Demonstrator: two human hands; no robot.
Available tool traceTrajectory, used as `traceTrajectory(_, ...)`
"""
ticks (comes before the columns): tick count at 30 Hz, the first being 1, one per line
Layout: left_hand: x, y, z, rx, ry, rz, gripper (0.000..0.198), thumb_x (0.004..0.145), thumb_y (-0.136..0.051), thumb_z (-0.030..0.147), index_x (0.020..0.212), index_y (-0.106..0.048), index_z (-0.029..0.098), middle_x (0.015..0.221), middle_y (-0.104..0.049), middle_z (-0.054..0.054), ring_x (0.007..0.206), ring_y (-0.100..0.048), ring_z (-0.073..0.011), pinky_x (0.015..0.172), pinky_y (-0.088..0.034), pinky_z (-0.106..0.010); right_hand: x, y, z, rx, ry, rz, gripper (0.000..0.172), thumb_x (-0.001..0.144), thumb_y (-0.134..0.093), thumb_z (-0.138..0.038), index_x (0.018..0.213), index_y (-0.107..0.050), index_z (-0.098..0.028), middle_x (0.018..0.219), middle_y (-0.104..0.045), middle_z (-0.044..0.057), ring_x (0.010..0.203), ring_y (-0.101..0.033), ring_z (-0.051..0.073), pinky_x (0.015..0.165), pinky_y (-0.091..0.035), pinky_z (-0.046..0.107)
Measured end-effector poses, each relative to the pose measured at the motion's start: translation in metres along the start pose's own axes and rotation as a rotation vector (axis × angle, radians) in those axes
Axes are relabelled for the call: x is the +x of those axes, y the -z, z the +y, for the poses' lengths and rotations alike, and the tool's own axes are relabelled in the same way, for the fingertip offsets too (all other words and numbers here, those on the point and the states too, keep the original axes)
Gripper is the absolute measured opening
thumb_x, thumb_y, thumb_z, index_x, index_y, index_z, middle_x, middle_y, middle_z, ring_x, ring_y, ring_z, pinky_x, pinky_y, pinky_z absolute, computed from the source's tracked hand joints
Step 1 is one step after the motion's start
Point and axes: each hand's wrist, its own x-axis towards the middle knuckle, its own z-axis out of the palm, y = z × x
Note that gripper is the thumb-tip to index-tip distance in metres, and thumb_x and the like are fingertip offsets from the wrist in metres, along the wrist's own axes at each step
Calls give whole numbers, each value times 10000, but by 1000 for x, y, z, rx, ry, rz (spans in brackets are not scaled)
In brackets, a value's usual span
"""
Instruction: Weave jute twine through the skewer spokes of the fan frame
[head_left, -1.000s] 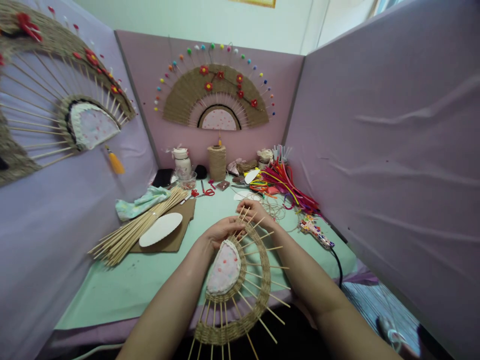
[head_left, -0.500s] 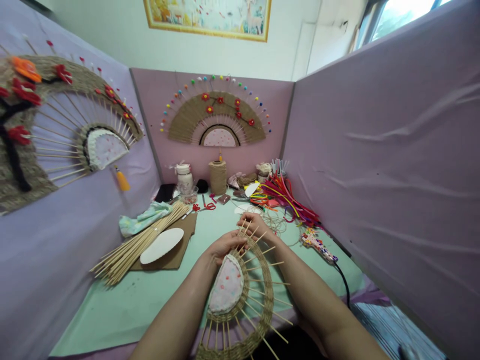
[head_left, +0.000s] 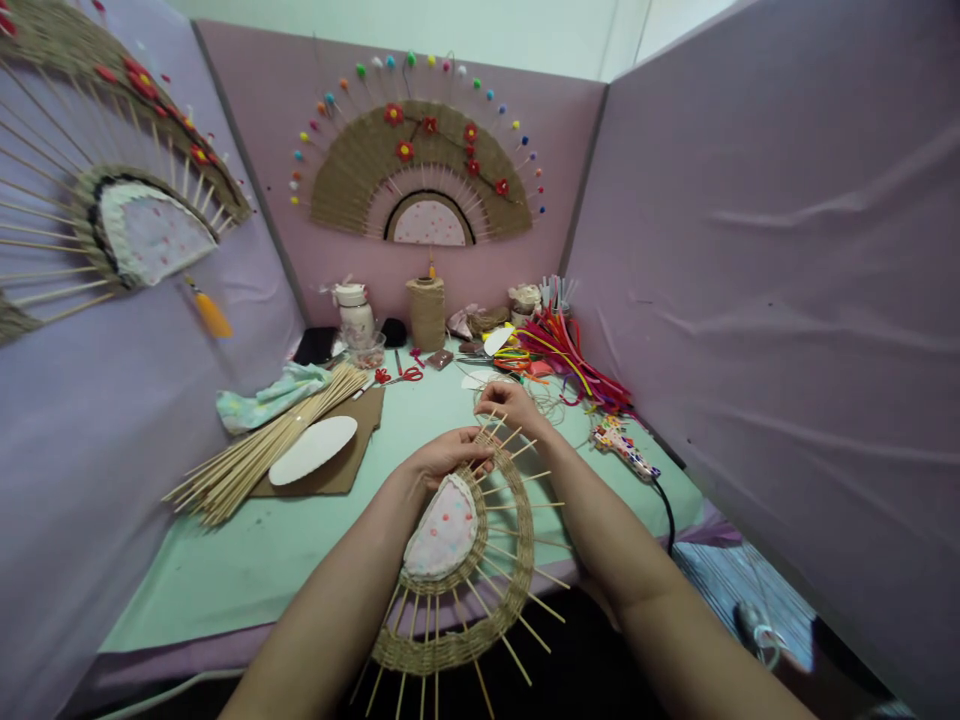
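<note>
My left hand (head_left: 454,452) is closed around the upper end of a half-round woven fan (head_left: 526,530), which is tilted on its side over the table's front edge. Thin bamboo sticks radiate from its pale spotted half-disc (head_left: 442,530), with bands of twine woven across them. Just beyond the top stick tips, my right hand (head_left: 511,404) is pinched on what looks like a thin strand of twine; its fingertips are partly hidden. Behind that hand, loose twine (head_left: 551,402) lies in loops on the table.
A bundle of bamboo sticks (head_left: 281,440) and a white oval card (head_left: 313,451) lie on cardboard at left. Red scissors (head_left: 409,375), a twine spool (head_left: 426,315) and a white bottle (head_left: 354,312) stand further back. Pipe cleaners (head_left: 574,360) and a corded glue gun (head_left: 624,448) are at right.
My right hand has moved up and away from the fan's woven end, while my left hand keeps its hold. The view has tipped downward, showing more of the fan's lower edge.
</note>
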Motion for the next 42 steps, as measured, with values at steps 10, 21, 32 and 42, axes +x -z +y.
traceTrajectory(10,0,-8,-4,55,10,17,508,580,-852,255,911,-478,166,758,-688,-36,509,-590,-82,467,-412,-166,-5,18,-19,132,-41,-111,337,587,-785,-415,581,-569,-157,552,-495,-42,536,-393,84,535,-319,242)
traceTrajectory(21,5,-7,-9,70,-83,112,578,580,-844,241,1022,-480,159,764,-690,-36,510,-593,-91,506,-438,-192,-23,11,-55,20,-8,-471,226,696,-732,-366,682,-686,-145,645,-653,13,620,-553,125,616,-419,243)
traceTrajectory(32,3,-3,-3,21,-39,202,319,667,-771,156,841,-503,157,591,-637,-2,468,-578,-92,482,-431,-167,-26,34,-37,84,-62,-165,357,647,-759,-467,622,-607,-144,573,-491,-33,557,-402,90,550,-327,243)
traceTrajectory(42,3,-4,8,-192,31,258,250,863,-500,398,782,-524,164,683,-657,-43,486,-587,-134,456,-450,-222,-26,43,-26,42,-120,-290,406,647,-750,-515,654,-605,-135,590,-514,-30,566,-423,89,549,-310,236)
